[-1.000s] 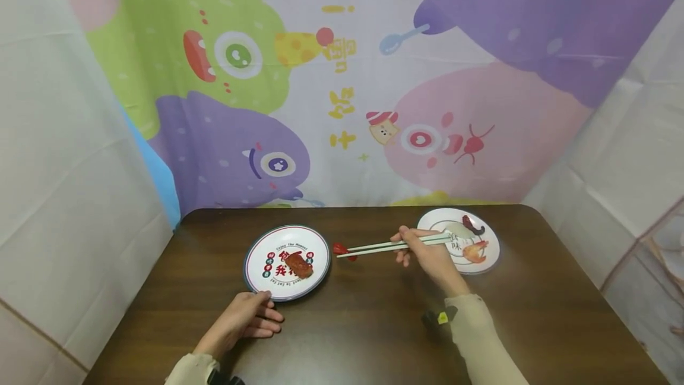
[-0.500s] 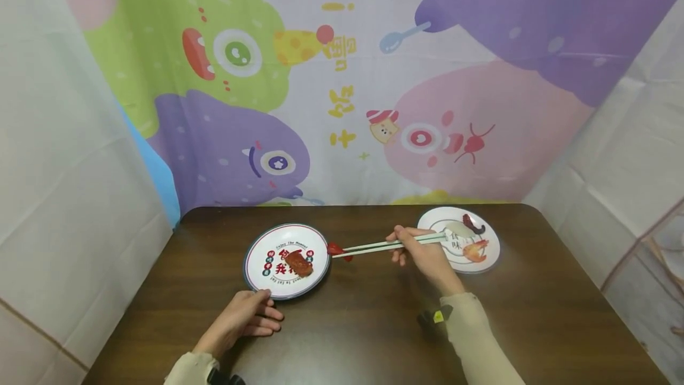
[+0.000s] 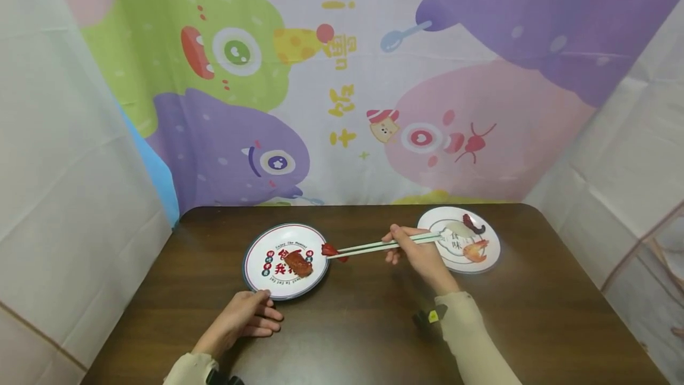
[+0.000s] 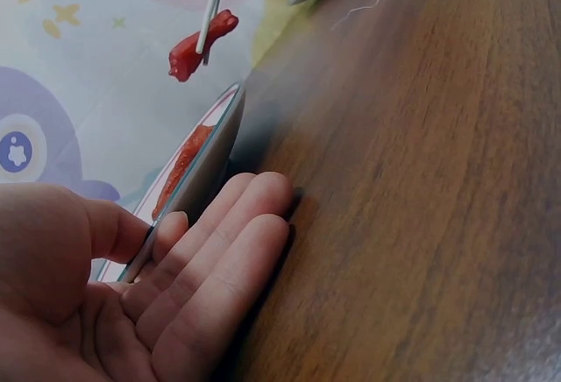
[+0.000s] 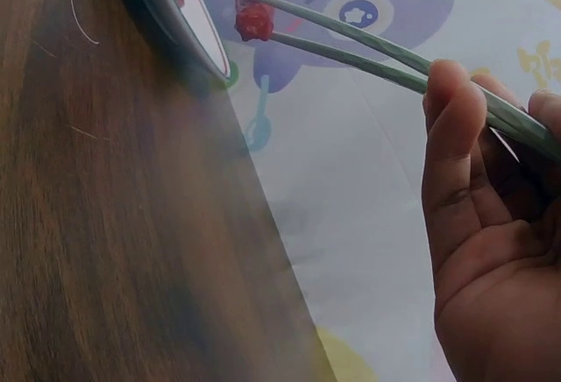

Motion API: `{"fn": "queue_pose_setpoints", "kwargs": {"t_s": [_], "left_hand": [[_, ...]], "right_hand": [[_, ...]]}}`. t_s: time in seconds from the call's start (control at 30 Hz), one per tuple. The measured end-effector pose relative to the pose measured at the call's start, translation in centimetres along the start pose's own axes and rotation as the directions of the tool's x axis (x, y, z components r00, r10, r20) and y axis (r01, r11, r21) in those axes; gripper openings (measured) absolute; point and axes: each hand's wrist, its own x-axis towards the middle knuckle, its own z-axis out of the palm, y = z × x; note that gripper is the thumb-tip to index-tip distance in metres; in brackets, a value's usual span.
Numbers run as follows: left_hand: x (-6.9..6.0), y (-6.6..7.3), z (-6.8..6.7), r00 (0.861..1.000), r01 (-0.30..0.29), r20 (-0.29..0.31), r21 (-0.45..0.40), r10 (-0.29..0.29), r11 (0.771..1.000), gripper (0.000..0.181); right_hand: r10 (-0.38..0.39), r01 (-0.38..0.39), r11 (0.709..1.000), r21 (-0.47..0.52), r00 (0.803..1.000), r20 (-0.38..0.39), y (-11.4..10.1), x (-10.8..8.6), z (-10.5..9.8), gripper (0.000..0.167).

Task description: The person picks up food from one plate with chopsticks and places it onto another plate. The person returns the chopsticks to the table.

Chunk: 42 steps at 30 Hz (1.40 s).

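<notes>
Red piece of food (image 3: 329,249) held up in chopsticks (image 3: 369,248) by the rim of the left plate (image 3: 256,276).
The right hand (image 3: 422,254) grips the chopsticks well behind their tips, probably for reach; the tips squeeze the piece between them, clear of the plate. The left hand (image 3: 246,316) pinches that plate's rim between thumb and forefinger, seemingly to steady it on the counter (image 3: 347,337), where a brown piece of food (image 3: 299,263) lies on the plate.

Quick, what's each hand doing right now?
Left hand: closed, pinching the plate at its rim.
Right hand: closed, holding chopsticks that grip red food.
</notes>
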Motion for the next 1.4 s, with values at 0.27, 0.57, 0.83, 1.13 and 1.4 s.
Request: {"fn": "queue_pose_setpoints", "kwargs": {"t_s": [0.27, 0.57, 0.83, 1.13, 1.4], "left_hand": [[0.0, 0.0, -0.1, 1.0, -0.008, 0.01, -0.004, 0.008, 1.0, 0.032], [0.1, 0.0, 0.1, 1.0, 0.0, -0.008, -0.01, 0.0, 1.0, 0.032], [0.1, 0.0, 0.0, 1.0, -0.002, -0.006, -0.007, 0.002, 1.0, 0.032], [0.0, -0.3, 0.0, 1.0, -0.013, 0.006, -0.004, 0.013, 1.0, 0.033], [0.1, -0.3, 0.0, 1.0, -0.001, -0.002, -0.008, 0.001, 1.0, 0.032]], "right_hand": [[-0.023, 0.023, 1.0, -0.012, 1.0, 0.021, 0.1, 0.4, 0.9, 0.039], [0.008, -0.008, 1.0, -0.013, 0.998, 0.057, 0.2, 0.8, 2.5, 0.039], [0.002, 0.001, 0.999, -0.037, 0.998, 0.063, 0.4, 0.7, 3.4, 0.037], [-0.003, 0.009, 0.998, -0.061, 0.996, 0.087, 0.8, 0.6, 4.8, 0.036], [0.03, -0.022, 0.992, -0.125, 0.997, 0.068, 0.6, 0.6, 5.6, 0.037]]}}
